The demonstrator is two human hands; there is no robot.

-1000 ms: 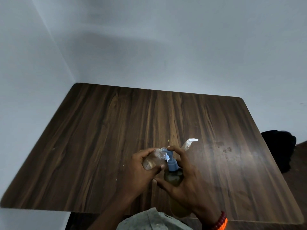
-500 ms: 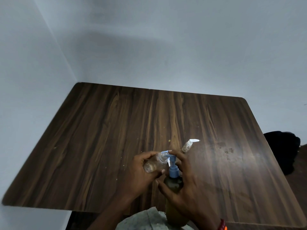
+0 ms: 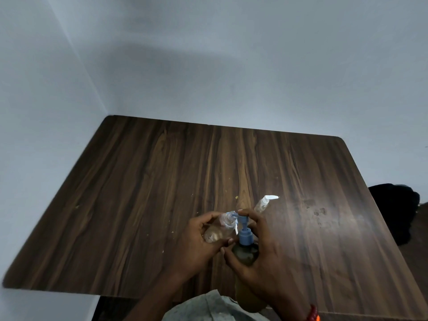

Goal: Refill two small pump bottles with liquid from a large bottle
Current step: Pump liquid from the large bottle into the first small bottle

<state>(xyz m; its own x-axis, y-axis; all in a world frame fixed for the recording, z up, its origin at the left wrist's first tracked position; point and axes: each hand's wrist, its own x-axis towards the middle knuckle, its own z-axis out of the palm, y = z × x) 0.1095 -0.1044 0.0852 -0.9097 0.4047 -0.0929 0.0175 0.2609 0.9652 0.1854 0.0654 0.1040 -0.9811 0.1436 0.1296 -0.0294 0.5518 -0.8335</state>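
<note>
**benchwatcher:** Head cam, looking down at a dark wood-grain table [image 3: 162,193] pushed into a pale wall corner. Left hand [image 3: 196,244] has its grip wrapped around a small clear bottle [image 3: 217,231], tilted so its open neck sits right at the spout of the blue pump [image 3: 243,230]. Right hand [image 3: 261,258] is closed around the big bottle [image 3: 246,256], amber-brown liquid inside, with a fingertip resting on top of the pump head.

**soapdad:** Where's the second little one?

**benchwatcher:** Just behind the right hand on the table, the other small pump bottle [image 3: 264,203], clear with a white pump top still on, nozzle pointing right. Both held bottles are over the near edge of the table, close to the person's body. Can't tell how full the small one is. Red-orange beaded bracelet [image 3: 313,315] on the right wrist, and something dark [image 3: 393,209] off the right side.
</note>
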